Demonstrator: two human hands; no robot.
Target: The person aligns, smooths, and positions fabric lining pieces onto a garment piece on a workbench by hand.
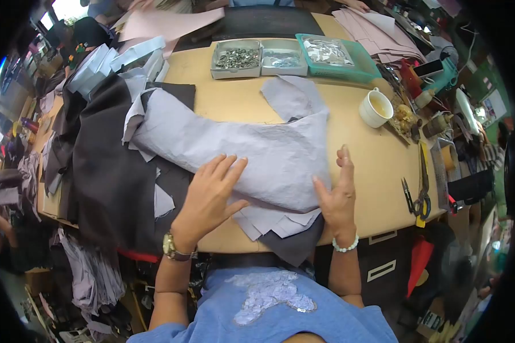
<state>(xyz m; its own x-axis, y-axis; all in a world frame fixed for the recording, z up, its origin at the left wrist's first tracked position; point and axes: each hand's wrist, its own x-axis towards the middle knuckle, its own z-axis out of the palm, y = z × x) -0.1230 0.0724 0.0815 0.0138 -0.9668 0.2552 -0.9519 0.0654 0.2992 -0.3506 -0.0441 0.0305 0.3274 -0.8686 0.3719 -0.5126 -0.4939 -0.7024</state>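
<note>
A light grey, curved piece of fabric (229, 140) lies across the table, with further grey layers and a dark corner showing under its near edge. My left hand (212, 191), wearing a watch, is over its near left edge with fingers outstretched; whether it touches the cloth I cannot tell. At the right end of the fabric is my right hand (339, 194), with a beaded bracelet, its thumb by the cloth and its fingers pointing up and apart. Neither hand grips anything. Dark fabric (114, 166) is heaped to the left of my left hand.
Small boxes of metal pieces (238, 58) and a green basket (349, 70) stand at the back. A white cup (376, 108) holds yellowish liquid on the right. Scissors (422, 200) and black snips (407, 194) lie near the right edge. People are at the far side.
</note>
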